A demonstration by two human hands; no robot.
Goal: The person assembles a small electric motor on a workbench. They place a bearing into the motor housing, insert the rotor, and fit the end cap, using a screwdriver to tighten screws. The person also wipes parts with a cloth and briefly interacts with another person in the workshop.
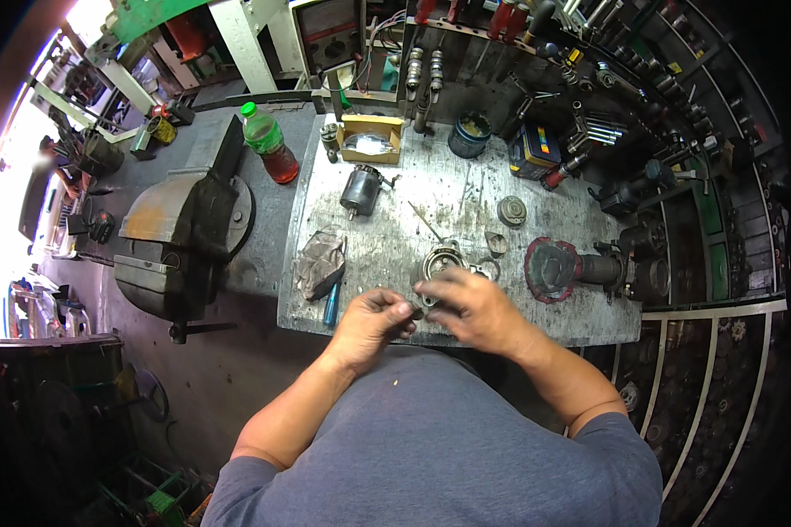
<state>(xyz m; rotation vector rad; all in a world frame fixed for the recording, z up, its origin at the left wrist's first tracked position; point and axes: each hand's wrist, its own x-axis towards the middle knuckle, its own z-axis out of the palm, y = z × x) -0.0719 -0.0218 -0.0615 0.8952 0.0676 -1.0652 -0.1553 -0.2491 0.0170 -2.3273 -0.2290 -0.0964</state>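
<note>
At the bench's near edge, a round metal housing [444, 256] with a bright ring lies in front of me. My left hand [366, 329] is just left of it, thumb and fingers pinched together; whatever they hold is too small to make out. Over the housing's near side reaches my right hand [476, 309], its fingers apart and partly hiding the housing. A grey rag [321, 263] and a blue-handled tool [332, 303] lie left of my hands. Farther back is a dark motor cylinder [360, 191]. A small round metal part [511, 211] sits beyond the housing.
A large bench vise [180, 228] stands left, near a green-capped bottle [268, 145] of red liquid. Along the back are a cardboard box [371, 140], a dark blue tin [470, 136] and hanging tools. A red-edged metal assembly [551, 270] lies right, beside shelving.
</note>
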